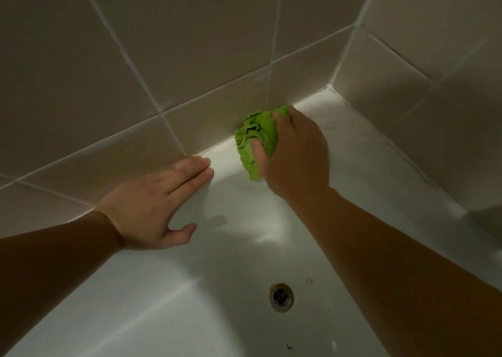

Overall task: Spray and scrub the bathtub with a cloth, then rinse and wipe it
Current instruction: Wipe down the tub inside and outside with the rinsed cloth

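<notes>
A white bathtub (163,307) fills the lower half of the head view. My right hand (296,155) grips a bunched green cloth (256,136) and presses it on the tub's rim where it meets the tiled wall, near the corner. My left hand (157,207) lies flat with fingers together on the rim to the left, holding nothing. The metal drain (281,297) sits at the tub's bottom between my forearms.
Beige wall tiles (190,44) with white grout rise behind the rim and turn a corner at the right (332,85). A few dark specks lie on the tub floor near the drain (289,345). The light is dim.
</notes>
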Motion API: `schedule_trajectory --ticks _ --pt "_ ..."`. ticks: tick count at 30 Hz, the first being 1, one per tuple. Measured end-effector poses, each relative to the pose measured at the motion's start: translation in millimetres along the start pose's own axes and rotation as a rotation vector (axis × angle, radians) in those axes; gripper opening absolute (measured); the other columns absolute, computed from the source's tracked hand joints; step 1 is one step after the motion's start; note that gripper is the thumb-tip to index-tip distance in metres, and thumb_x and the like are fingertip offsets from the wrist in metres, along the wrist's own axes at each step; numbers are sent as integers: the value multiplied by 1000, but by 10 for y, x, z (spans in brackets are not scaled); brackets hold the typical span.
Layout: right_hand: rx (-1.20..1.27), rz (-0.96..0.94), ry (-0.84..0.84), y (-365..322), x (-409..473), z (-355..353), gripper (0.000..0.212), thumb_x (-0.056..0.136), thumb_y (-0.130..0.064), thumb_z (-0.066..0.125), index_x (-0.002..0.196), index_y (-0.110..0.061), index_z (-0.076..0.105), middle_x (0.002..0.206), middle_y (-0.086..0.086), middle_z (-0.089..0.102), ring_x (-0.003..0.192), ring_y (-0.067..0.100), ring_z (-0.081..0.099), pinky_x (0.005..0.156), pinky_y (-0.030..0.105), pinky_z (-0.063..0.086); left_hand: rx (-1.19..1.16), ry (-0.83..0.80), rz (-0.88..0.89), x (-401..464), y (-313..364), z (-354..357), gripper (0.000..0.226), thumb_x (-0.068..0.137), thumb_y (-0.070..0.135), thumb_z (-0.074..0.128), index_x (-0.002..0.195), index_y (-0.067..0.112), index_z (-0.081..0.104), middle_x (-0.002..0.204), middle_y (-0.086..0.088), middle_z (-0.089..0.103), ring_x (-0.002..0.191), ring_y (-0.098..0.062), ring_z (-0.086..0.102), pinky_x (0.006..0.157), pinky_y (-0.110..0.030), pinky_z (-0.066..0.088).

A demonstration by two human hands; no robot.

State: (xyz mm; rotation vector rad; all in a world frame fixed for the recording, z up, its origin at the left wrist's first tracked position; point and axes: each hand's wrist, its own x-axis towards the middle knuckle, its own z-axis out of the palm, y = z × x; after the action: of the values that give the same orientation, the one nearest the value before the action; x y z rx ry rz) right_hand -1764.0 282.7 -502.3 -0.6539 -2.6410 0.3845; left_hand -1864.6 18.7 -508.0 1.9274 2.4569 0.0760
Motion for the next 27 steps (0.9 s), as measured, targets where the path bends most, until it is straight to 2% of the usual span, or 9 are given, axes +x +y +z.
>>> schedule_trajectory --ticks 3,6,9,12,15,19,21,25,27 --pt "-93 207 67 272 295 -108 49 90 -50 60 120 -12 66 135 15 57 126 36 52 107 52 43 5 -22 -11 96 32 -13 101 84 63 59 163 12 22 167 -14 28 152 -29 33 115 -47 42" --pt "-154 414 82 388 578 -120 46 93 -44 60 131 -17 56 137 11 52 127 34 46 100 47 41 -10 -22 -16 130 48 -3 101 84 64 57 164 13 21 168 -12 26 153 -28 31 122 -36 34" --pt "-118 313 153 360 523 -88 35 93 -36 62 126 -29 60 128 3 62 122 31 51 90 43 43 -23 -19 -16 149 36 16 103 83 64 59 164 13 21 170 -11 23 154 -29 29 121 -35 26" --pt "-48 182 141 502 222 -151 33 94 -43 61 121 -24 67 128 3 65 120 31 54 89 43 45 -21 -23 -14 166 30 21 106 81 65 61 164 13 21 170 -10 22 155 -28 27 121 -36 25" --pt "-25 120 138 732 -28 -271 47 91 -54 60 126 -24 68 134 1 64 123 30 54 92 43 46 -23 -30 -14 195 32 15 108 80 66 63 164 14 21 170 -10 23 155 -28 28 120 -37 28" --pt "-3 70 98 791 31 -283 73 70 -77 69 122 -26 68 131 -1 64 120 28 55 96 42 48 -21 -14 -3 258 59 27 107 80 65 64 164 13 22 169 -11 25 155 -29 29 118 -39 31" --pt "27 48 60 794 218 -244 76 64 -78 68 121 -29 68 129 -2 64 119 27 56 97 40 48 -16 -9 1 296 66 27 108 80 64 66 164 13 22 169 -11 25 154 -30 29 116 -43 37" --pt "124 -80 -120 928 509 -221 92 59 -82 66 135 -30 65 142 -1 59 129 24 53 110 37 42 2 12 1 367 83 58 107 79 63 67 164 14 23 168 -11 27 153 -31 32 111 -53 47" --pt "151 -137 -126 1003 508 -252 88 61 -78 67 134 -29 66 138 0 62 125 25 56 109 34 42 -1 25 5 433 81 78 107 80 62 69 164 14 22 167 -13 28 152 -32 33 109 -56 49"
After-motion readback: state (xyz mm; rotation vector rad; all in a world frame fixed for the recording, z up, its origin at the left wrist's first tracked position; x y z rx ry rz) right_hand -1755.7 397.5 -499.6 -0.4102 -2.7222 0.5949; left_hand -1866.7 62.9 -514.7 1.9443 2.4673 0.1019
